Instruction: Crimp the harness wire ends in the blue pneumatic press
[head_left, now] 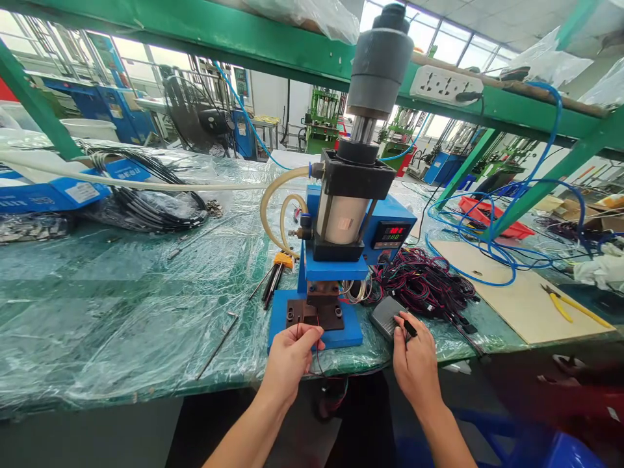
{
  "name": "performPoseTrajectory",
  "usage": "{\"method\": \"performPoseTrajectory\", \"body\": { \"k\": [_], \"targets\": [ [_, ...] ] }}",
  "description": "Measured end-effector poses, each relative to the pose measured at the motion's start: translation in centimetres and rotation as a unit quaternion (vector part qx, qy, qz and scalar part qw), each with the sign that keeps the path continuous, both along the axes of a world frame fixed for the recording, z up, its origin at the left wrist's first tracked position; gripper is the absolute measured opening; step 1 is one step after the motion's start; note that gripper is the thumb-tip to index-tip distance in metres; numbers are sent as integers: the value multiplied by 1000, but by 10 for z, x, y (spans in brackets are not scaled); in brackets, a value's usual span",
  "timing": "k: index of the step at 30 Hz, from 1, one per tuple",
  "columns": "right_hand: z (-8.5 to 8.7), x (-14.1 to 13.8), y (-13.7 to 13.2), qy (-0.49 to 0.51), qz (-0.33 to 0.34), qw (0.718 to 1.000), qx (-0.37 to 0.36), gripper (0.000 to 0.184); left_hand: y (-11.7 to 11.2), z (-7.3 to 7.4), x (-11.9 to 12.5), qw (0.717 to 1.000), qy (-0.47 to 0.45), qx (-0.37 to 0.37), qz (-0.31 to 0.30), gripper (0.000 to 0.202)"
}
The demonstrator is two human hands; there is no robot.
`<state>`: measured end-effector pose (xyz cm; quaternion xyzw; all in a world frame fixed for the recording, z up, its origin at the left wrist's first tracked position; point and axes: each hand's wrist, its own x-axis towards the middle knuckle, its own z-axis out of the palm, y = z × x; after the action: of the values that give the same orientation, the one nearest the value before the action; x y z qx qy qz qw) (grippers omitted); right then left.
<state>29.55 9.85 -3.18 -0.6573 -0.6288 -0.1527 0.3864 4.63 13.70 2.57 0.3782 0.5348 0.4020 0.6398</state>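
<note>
the left hand (290, 361) pinches a thin dark wire (298, 330) just beside the brown die (316, 313) of the blue press (336, 270), while the right hand (416, 367) pinches a small black plug (410, 328) near a grey pedal (385, 317).

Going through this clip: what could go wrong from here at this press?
The left hand holds wires at the die block, so fingers might get pinched if the press cycles. The right hand, gripping a black connector, is beside the grey pedal switch and might bump it. The red-black wire bundle could snag.
</note>
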Motion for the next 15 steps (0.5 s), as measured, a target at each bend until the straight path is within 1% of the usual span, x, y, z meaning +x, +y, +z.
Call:
{"method": "performPoseTrajectory", "body": {
  "k": [6, 11, 15],
  "targets": [
    [-4, -5, 1, -26, 2, 1000, -7, 55, -2, 1, -1, 1000, 9, 0, 1, 24],
    [-6, -6, 5, -36, -27, 999, -17, 57, -3, 1, 0, 1000, 10, 3, 4, 25],
    [-7, -4, 8, -44, -35, 998, -16, 57, -2, 0, 1, 1000, 7, 5, 7, 25]
  ]
}}
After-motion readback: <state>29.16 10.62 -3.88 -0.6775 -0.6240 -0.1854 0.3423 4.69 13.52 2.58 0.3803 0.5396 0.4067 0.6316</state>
